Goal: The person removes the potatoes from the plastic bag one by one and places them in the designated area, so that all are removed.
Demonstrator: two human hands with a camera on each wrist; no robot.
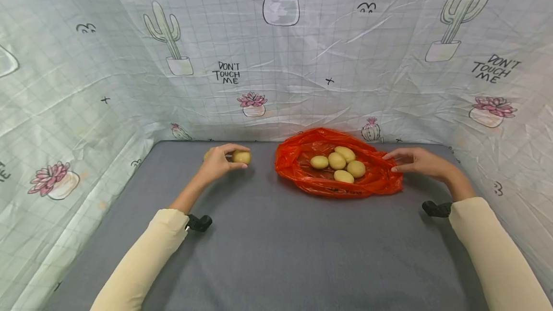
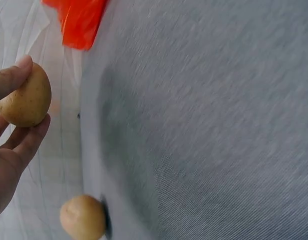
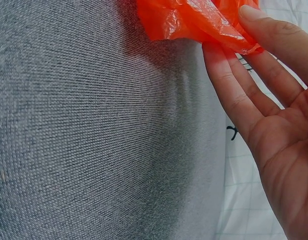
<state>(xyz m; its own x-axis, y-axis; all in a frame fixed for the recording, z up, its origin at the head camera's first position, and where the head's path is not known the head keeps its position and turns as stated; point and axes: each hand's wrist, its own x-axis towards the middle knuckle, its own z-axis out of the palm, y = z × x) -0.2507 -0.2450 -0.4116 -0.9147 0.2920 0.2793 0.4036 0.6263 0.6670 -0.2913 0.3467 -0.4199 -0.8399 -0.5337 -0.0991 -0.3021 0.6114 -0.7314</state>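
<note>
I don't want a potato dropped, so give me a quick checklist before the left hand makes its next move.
1. Grip: ok. The left hand holds a potato between thumb and fingers.
2. Lift: ok. The left wrist view shows it clear of the table.
3. Bag open: ok. The red plastic bag is spread wide, five potatoes visible inside.
4. Bag steadied: ok. The right hand pinches its right edge.
5. Held potato over the bag: not ok. It is left of it.
6. Bag's underside intact: cannot tell. It is hidden.
</note>
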